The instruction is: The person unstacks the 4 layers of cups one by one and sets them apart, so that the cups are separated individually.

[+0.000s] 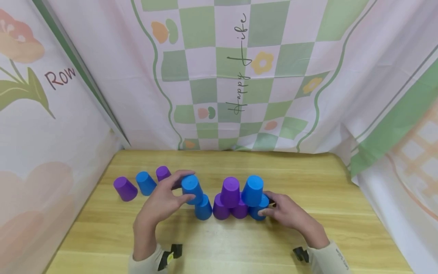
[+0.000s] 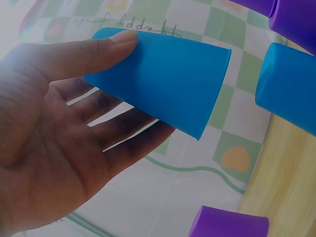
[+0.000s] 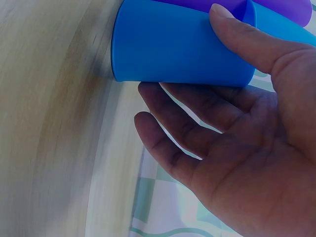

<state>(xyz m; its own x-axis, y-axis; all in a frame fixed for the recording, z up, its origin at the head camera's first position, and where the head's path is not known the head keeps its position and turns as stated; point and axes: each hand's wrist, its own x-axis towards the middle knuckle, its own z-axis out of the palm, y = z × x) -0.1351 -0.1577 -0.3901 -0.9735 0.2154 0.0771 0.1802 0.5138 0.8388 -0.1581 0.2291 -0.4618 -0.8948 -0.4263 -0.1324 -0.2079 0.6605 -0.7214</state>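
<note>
Upside down between thumb and fingers, a blue cup [image 1: 192, 189] is held by my left hand [image 1: 161, 201]. It overlaps the top of another blue cup [image 1: 203, 208] standing on the table. In the left wrist view the thumb lies along one side of the held cup [image 2: 168, 79], fingers along the other. My right hand [image 1: 287, 211] grips the lower right blue cup [image 1: 256, 213], seen closely in the right wrist view [image 3: 173, 47]. Above that one sits an upper blue cup [image 1: 253, 190], beside an upper purple cup [image 1: 230, 192] on two lower purple cups [image 1: 220, 209].
At the table's left stand a purple cup [image 1: 125, 189], a loose blue cup [image 1: 146, 183] and a farther purple cup [image 1: 163, 173], partly behind my left hand. A patterned curtain [image 1: 232, 76] hangs along the back edge of the wooden table [image 1: 232, 247].
</note>
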